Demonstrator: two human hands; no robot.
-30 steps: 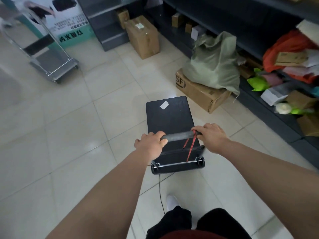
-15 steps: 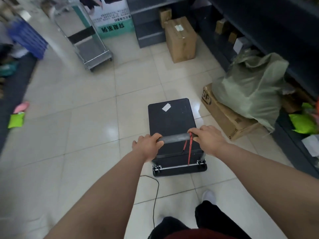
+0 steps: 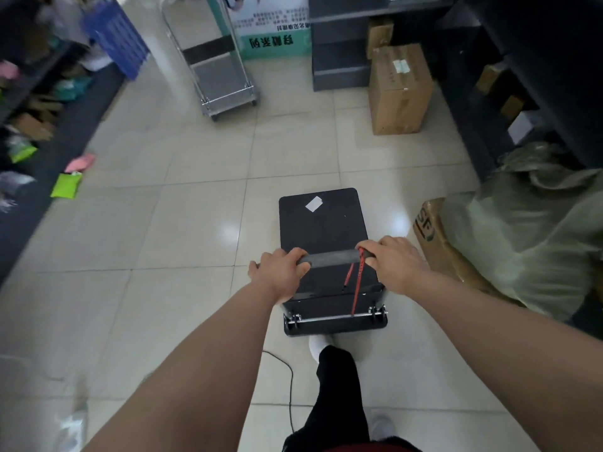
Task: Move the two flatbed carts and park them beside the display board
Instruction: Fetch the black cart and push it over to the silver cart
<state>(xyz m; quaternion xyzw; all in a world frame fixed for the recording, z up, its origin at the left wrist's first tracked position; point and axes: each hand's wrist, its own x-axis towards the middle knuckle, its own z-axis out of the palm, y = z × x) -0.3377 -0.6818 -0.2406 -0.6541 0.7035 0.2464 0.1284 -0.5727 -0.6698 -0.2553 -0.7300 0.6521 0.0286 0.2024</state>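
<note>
Silver cart [image 3: 225,78] & display board [image 3: 274,27] now closer; L hand [image 3: 279,272], R hand [image 3: 391,265] grip black cart [image 3: 321,223] handle [image 3: 329,257]; glossy tile floor [image 3: 182,223].

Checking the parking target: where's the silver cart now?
Head view, top centre-left: silver cart stands by the display board, left of the dark shelf unit.

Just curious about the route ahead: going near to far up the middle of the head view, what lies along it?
Left hand and right hand gripping the handle → black cart → floor tiles → silver cart → display board.
</note>
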